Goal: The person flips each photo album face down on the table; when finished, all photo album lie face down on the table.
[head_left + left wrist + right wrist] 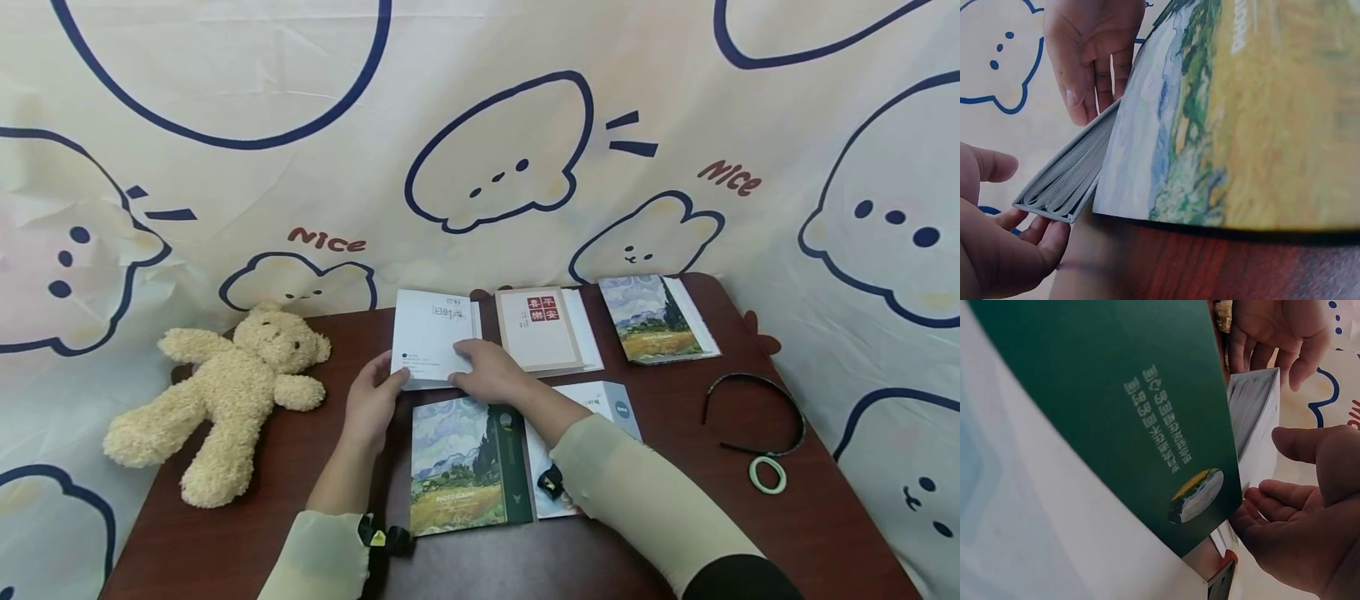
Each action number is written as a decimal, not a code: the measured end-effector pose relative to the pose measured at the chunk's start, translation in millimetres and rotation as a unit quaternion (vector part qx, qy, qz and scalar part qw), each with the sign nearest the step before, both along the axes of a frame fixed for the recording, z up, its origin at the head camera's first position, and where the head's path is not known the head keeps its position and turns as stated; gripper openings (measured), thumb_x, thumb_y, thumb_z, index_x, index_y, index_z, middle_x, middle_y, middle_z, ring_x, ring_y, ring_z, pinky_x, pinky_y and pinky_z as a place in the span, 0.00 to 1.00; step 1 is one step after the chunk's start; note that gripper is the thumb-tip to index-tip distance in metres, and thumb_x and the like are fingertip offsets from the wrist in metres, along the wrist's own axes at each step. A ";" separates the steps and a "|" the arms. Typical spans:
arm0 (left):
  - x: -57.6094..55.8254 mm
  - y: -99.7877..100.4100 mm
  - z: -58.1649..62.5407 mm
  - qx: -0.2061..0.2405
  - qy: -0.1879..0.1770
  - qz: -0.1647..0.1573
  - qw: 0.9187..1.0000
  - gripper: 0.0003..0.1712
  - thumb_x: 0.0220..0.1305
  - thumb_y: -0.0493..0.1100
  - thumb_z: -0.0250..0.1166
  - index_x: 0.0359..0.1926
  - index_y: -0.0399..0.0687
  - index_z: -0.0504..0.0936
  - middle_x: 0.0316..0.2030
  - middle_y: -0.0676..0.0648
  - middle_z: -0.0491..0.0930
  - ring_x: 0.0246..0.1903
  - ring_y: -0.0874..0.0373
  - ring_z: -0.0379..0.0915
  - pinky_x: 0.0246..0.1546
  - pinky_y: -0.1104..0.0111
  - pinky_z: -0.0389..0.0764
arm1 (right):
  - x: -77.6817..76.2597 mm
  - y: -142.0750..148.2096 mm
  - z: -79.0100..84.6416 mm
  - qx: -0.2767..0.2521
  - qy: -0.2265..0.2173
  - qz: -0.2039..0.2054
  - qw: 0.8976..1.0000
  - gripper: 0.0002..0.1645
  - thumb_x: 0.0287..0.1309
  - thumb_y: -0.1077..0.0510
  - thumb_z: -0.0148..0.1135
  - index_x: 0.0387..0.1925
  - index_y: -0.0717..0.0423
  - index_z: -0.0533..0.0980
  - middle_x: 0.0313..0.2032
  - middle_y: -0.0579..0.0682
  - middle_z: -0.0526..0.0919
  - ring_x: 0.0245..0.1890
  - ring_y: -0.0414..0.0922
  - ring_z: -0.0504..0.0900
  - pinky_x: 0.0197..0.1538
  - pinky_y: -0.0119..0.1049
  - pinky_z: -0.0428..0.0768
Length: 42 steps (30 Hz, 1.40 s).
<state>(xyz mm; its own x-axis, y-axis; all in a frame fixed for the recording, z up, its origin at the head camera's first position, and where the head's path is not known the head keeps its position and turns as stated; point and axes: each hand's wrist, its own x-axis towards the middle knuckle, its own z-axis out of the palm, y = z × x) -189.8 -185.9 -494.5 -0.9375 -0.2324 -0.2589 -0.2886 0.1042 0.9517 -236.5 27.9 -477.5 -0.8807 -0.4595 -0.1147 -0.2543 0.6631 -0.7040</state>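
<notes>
A white photo album (pixel 429 333) with small print on its cover lies at the back of the table. My left hand (pixel 372 398) is at its near left corner. In the left wrist view, that hand's fingers (pixel 1054 240) touch the album's edge while the thumb stands apart. My right hand (pixel 487 371) reaches over its near right corner; in the right wrist view the fingers (pixel 1279 494) are loosely bent beside the cover, thumb off it. Just in front lies a photo album with a painted landscape and green spine (pixel 516 475), overlapping a pale blue album (pixel 592 400).
A beige album with a red square (pixel 543 342) lies right of the white one. Farther right is another painted album (pixel 648 321). A black headband (pixel 804 421) and a pale green ring (pixel 782 477) lie near the right edge. A cream teddy bear (pixel 240 392) occupies the left side.
</notes>
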 end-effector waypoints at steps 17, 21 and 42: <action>8.4 9.4 25.0 -0.062 0.054 -0.013 0.997 0.32 0.74 0.46 0.65 0.76 0.52 0.68 0.70 0.46 0.71 0.66 0.49 0.69 0.62 0.52 0.75 | 2.0 1.3 4.4 -0.057 -0.052 -0.029 0.997 0.36 0.70 0.50 0.65 0.74 0.55 0.69 0.71 0.56 0.73 0.71 0.53 0.71 0.71 0.49 0.70; 11.3 11.4 29.9 -0.078 0.076 -0.016 0.994 0.30 0.74 0.44 0.64 0.74 0.51 0.70 0.68 0.45 0.72 0.66 0.49 0.70 0.63 0.51 0.75 | 2.1 0.7 4.4 -0.080 -0.063 -0.036 0.994 0.35 0.69 0.50 0.65 0.74 0.54 0.70 0.69 0.56 0.75 0.70 0.54 0.72 0.69 0.50 0.72; 13.8 14.5 45.9 -0.102 0.154 -0.007 0.983 0.27 0.70 0.42 0.69 0.68 0.46 0.78 0.63 0.42 0.72 0.63 0.48 0.73 0.62 0.51 0.78 | 2.7 -11.5 11.6 -0.180 -0.116 -0.039 0.976 0.33 0.72 0.51 0.62 0.75 0.47 0.69 0.70 0.53 0.74 0.65 0.51 0.77 0.60 0.47 0.80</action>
